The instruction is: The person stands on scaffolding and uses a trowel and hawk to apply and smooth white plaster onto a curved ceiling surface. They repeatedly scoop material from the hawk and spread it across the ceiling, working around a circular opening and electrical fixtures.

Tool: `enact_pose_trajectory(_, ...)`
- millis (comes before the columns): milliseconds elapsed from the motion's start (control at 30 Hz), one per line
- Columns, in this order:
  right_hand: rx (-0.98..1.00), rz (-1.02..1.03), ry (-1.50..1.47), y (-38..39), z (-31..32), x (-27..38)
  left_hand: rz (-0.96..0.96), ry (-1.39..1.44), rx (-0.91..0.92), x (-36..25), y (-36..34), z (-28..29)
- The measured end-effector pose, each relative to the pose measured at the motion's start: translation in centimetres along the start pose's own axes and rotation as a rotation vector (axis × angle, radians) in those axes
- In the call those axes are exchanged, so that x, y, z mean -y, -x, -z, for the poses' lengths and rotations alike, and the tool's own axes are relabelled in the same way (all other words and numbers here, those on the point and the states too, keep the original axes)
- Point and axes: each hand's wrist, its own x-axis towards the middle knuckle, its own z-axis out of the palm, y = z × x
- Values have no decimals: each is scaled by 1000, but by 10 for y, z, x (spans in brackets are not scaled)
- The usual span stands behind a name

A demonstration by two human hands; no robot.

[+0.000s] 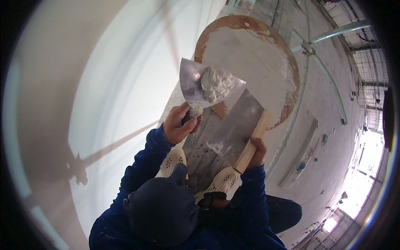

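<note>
My left hand [177,125] grips the handle of a broad metal putty knife [191,83] that carries a lump of white plaster [216,83] on its blade. My right hand [259,151] holds the wooden handle [252,143] of a wide flat steel blade [237,125], tilted, with smears of plaster on it. The putty knife's blade sits just above the wide blade's upper edge. Behind both tools lies a round wooden board [250,46] coated with white plaster, brown along its rim.
A smooth white wall [104,83] fills the left side, with shadows on it. My cream shoes [173,160] [221,183] stand on a metal plank [204,154]. Far below is a dusty floor [329,108] with a metal pipe [337,31] and scattered debris.
</note>
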Motion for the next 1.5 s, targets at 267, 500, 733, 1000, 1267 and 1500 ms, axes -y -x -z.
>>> enact_pose_trajectory(267, -57, -89, -49, 9, -23, -15, -297, -582, -58, 14, -19, -22)
enact_pose_trajectory(500, 6, 20, 7, 0, 12, -14, -391, -718, -60, 26, -27, -9)
enact_pose_trajectory(733, 222, 173, -115, -2, 24, 15, -299, -906, -81, 44, -14, 8)
enact_pose_trajectory(1000, -18, 460, -162, 0, 59, 37, -87, 531, -164, -15, 4, 6)
enact_pose_trajectory(1267, -132, 1030, 673, -32, 102, 17, -681, 768, 519, -121, 0, -35)
enact_pose_trajectory(1500, 54, 347, -235, 8, 40, 44, -686, 803, 608, -141, -28, -74)
